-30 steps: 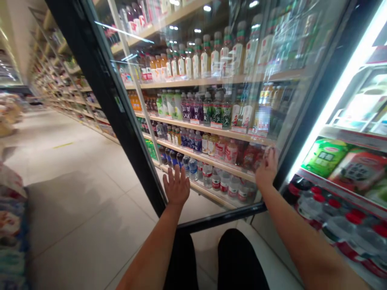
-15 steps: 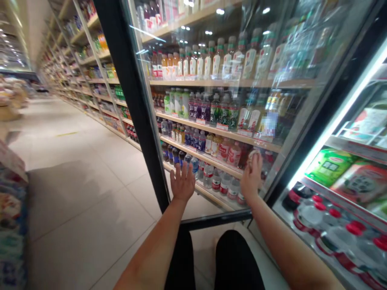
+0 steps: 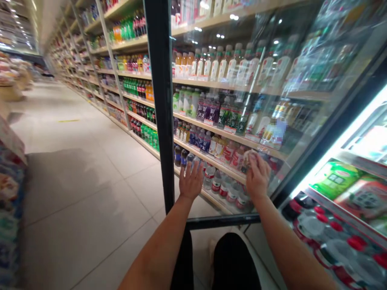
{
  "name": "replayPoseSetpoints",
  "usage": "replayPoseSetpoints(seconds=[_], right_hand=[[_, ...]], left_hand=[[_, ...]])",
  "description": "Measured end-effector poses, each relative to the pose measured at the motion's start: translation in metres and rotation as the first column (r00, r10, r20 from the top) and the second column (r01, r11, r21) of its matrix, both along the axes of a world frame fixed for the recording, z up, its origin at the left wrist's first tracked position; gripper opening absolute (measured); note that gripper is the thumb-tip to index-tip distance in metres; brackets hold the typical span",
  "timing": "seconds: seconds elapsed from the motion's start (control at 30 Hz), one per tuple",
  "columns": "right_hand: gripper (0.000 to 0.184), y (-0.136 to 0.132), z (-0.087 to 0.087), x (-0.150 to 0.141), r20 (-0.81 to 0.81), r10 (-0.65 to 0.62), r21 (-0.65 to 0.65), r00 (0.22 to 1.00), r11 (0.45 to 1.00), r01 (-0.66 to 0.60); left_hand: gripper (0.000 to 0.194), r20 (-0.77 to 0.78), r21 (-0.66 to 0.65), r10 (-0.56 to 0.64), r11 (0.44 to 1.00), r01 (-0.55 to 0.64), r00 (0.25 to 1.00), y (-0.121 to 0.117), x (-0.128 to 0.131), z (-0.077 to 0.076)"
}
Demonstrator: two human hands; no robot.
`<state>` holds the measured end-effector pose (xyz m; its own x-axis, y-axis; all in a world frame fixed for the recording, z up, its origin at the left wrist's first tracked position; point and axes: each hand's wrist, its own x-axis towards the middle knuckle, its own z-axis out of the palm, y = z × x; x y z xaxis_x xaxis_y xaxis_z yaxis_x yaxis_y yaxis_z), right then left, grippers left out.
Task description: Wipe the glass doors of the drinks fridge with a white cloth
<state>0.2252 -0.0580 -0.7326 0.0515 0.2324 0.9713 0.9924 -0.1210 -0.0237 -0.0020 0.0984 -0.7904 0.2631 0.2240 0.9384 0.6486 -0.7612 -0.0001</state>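
A glass door (image 3: 223, 203) with a dark frame stands swung out in front of me. Flat against its lower left part lies my left hand (image 3: 191, 180), fingers spread, holding nothing. My right hand (image 3: 258, 177) is closed around a crumpled, light-coloured cloth (image 3: 250, 158) and presses it to the pane at the lower right. Through the glass I see shelves of drink bottles (image 3: 231, 153) behind both hands. Part of the cloth is hidden by my fingers.
On the right, the lit cooler holds large bottles with red caps (image 3: 355, 241) and a green package (image 3: 335, 177). Long drink shelves (image 3: 137, 96) run back on the left along the tiled floor (image 3: 90, 193). Packaged goods (image 3: 12, 193) stand at the left edge.
The view has turned slightly left, so more of the far shelves shows. My right hand has tilted leftward with the cloth, which shows more. My left hand stays spread on the glass.
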Motion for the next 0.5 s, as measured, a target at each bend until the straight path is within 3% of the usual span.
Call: replayPoseSetpoints(seconds=[0.07, 0.17, 0.23, 0.43, 0.5], right_hand=[[0.058, 0.005, -0.004, -0.012, -0.015, -0.004, 0.024, 1.000, 1.000, 0.005], [0.057, 0.008, -0.032, -0.040, 0.035, 0.084, -0.067, 0.996, 0.994, -0.081], [0.053, 0.009, -0.041, -0.051, 0.061, 0.129, -0.107, 0.990, 0.987, -0.122], [0.053, 0.031, 0.005, -0.048, 0.057, 0.147, -0.062, 0.988, 0.988, -0.143], [0.054, 0.039, -0.001, -0.057, 0.110, 0.160, -0.095, 0.981, 0.984, -0.150]], left_hand=[[0.038, -0.004, 0.003, -0.006, 1.000, 0.006, 1.000, 0.000, 0.000, 0.000], [0.038, -0.020, 0.002, 0.000, 1.000, 0.000, 1.000, -0.001, 0.001, 0.000], [0.039, -0.033, 0.001, 0.006, 1.000, -0.006, 0.999, -0.001, 0.001, -0.001], [0.044, -0.043, 0.011, -0.018, 1.000, 0.019, 0.999, -0.001, 0.002, -0.004], [0.046, -0.043, 0.012, -0.026, 1.000, 0.026, 0.999, -0.001, 0.003, -0.005]])
